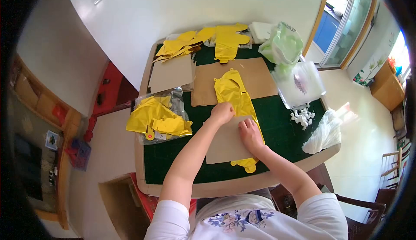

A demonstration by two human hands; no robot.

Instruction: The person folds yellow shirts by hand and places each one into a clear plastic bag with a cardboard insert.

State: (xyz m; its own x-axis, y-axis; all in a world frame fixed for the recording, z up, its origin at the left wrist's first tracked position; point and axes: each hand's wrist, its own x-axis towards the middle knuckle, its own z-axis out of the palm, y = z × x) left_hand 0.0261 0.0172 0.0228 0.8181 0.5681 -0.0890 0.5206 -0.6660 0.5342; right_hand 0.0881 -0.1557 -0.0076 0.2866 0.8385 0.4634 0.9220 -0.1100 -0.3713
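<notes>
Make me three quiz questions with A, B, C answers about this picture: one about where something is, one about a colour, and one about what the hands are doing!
1. Where does the small cardboard sheet lie?
A) on top of a yellow foil shape
B) on the floor
C) leaning on the wall

2. What colour is the table top?
A) red
B) dark green
C) blue

3. What are the hands doing?
A) both are raised in the air
B) the left hand and right hand are both down on the sheet and foil
C) both are hidden under the table

Answers:
1 A, because yellow foil sticks out above and below the sheet.
2 B, because dark green shows all around the things lying on it.
3 B, because both hands touch there, the left at the sheet's top edge and the right on the sheet.
</notes>
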